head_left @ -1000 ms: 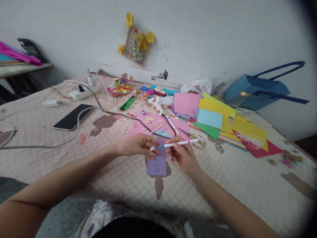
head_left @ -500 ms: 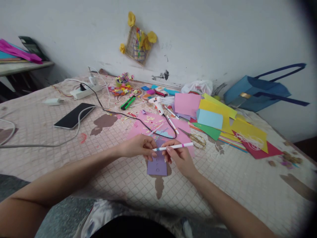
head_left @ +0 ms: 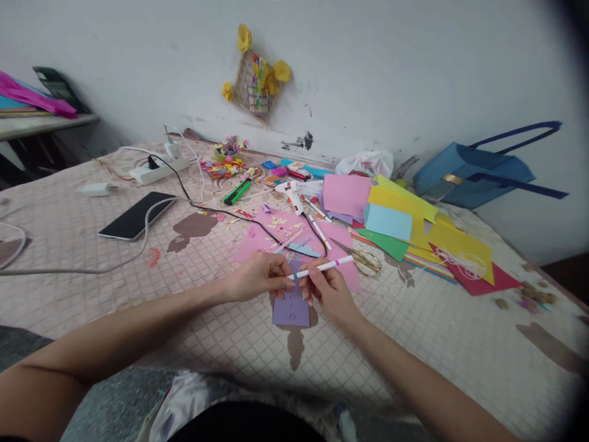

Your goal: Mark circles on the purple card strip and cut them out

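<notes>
one held marker | left hand, right hand both pinching it | one purple card beneath

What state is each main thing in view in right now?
White banded pen: held in left hand and right hand, cap unclear
Purple rectangular paper card: lying flat, round marks visible
Green-and-black plastic cutter: lying down, blade unclear
White plastic glue gun: lying down
Gold-handled metal scissors: lying flat, blade opening unclear
Black-screened rectangular device: screen dark
White plastic power strip: plugs inserted
</notes>
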`<state>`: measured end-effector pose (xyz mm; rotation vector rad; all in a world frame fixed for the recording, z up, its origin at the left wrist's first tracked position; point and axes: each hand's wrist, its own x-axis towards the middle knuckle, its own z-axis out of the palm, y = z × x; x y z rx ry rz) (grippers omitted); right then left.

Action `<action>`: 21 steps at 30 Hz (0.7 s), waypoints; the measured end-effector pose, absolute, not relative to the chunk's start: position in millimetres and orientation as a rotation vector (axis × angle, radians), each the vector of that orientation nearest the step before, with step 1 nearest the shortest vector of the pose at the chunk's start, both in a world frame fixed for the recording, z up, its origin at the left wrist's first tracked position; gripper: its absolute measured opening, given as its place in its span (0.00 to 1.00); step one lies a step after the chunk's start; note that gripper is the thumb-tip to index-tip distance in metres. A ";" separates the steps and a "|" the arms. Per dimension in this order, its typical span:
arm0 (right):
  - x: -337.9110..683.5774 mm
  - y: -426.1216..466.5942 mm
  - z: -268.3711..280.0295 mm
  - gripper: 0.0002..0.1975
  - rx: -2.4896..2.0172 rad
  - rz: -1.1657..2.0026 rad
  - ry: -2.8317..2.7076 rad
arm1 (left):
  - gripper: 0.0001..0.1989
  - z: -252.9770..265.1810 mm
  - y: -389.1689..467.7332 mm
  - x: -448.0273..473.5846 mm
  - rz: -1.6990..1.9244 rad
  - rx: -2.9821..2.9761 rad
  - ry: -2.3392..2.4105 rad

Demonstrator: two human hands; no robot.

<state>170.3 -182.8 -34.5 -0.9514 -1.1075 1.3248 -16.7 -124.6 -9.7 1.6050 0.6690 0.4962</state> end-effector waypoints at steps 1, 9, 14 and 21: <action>169.1 -183.4 -34.8 0.14 -0.950 1.310 -1.113 | 0.15 -9.6 -125.3 -16.4 0.501 1.628 0.678; 165.0 -182.3 -32.2 0.15 -0.909 1.205 -1.181 | 0.10 -4.8 -129.1 -14.1 0.538 1.853 0.710; 164.1 -180.5 -30.7 0.17 -0.916 1.161 -1.204 | 0.10 -7.4 -131.2 -12.1 0.545 1.955 0.702; 173.0 -178.3 -24.1 0.16 -0.921 1.152 -1.239 | 0.11 -2.5 -128.5 -7.6 0.609 2.000 0.676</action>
